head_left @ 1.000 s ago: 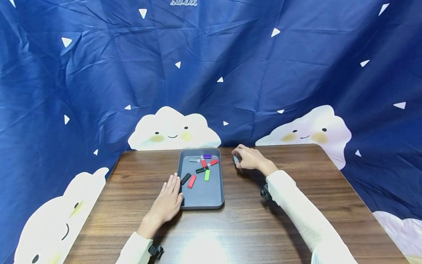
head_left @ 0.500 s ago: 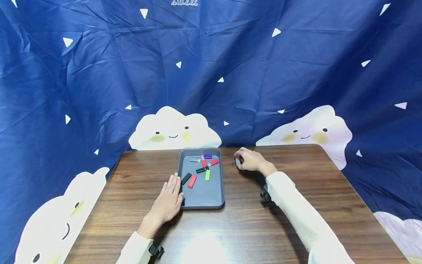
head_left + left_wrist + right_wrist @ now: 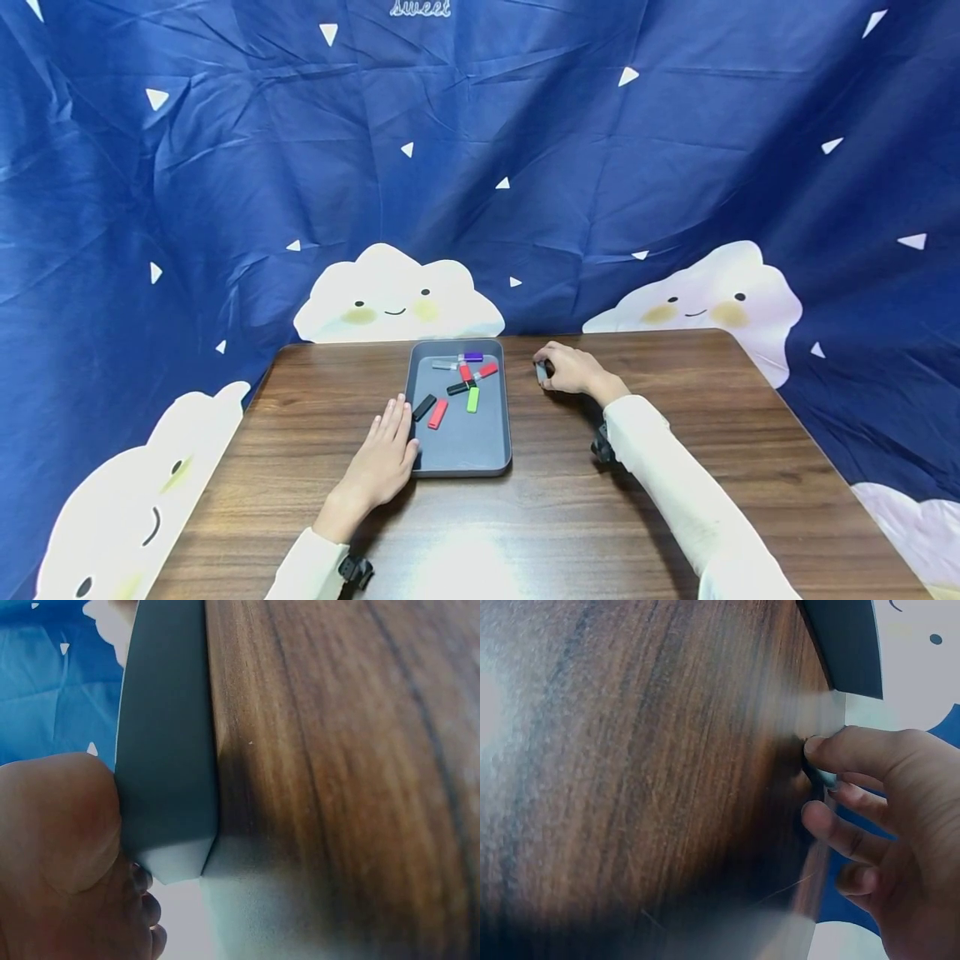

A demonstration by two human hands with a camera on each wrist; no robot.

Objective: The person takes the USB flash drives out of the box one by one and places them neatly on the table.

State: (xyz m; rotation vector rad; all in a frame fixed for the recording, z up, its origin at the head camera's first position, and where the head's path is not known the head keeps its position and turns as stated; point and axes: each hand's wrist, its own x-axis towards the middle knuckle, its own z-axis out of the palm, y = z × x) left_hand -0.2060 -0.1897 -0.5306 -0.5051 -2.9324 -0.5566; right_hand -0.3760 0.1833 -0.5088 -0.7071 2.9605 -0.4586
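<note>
In the head view my left hand (image 3: 381,457) lies with straight fingers along the left wall of a grey tray (image 3: 461,460). The left wrist view shows that hand (image 3: 64,847) against the tray's side (image 3: 169,727). Right of the tray, near the table's far edge, my right hand (image 3: 572,369) pinches a small grey stick (image 3: 542,372), like a USB flash drive, between thumb and fingers. Up close in the right wrist view, the right hand (image 3: 900,802) partly covers it and its dark edge meets the tabletop.
Inside the tray lie several USB flash drives, among them a purple one (image 3: 472,357), a green one (image 3: 472,400), a red one (image 3: 438,414) and a black one (image 3: 424,407). The wooden table (image 3: 637,500) ends at a blue cloth backdrop (image 3: 480,125).
My right hand has shifted slightly to the right and nearer with the grey USB flash drive. The left hand, the tray and its contents have stayed in place.
</note>
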